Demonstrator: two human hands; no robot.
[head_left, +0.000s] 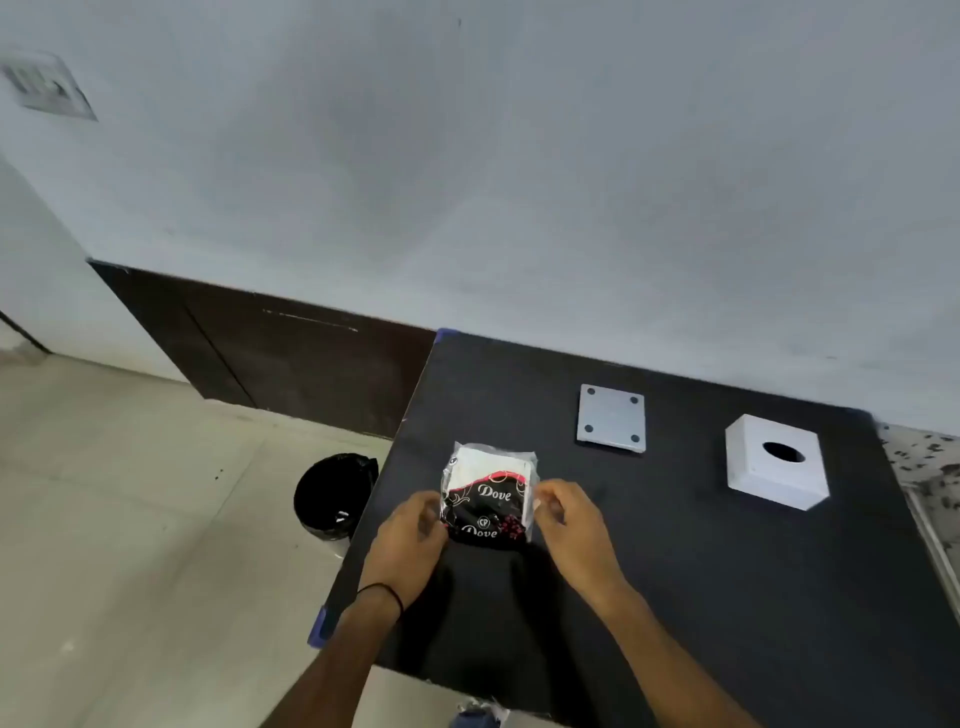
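A clear plastic packet of white tissues with a black, red and white "Dove" label is held just above the black table. My left hand grips its left edge with curled fingers. On the other side, my right hand pinches the plastic at the packet's right edge. A white square box with a round hole in its top stands to the right. Behind the packet lies a flat grey square plate with four dark dots at its corners.
A bin lined with a black bag stands on the tiled floor left of the table. The table's back edge meets a pale wall. A speckled counter adjoins the table on the right.
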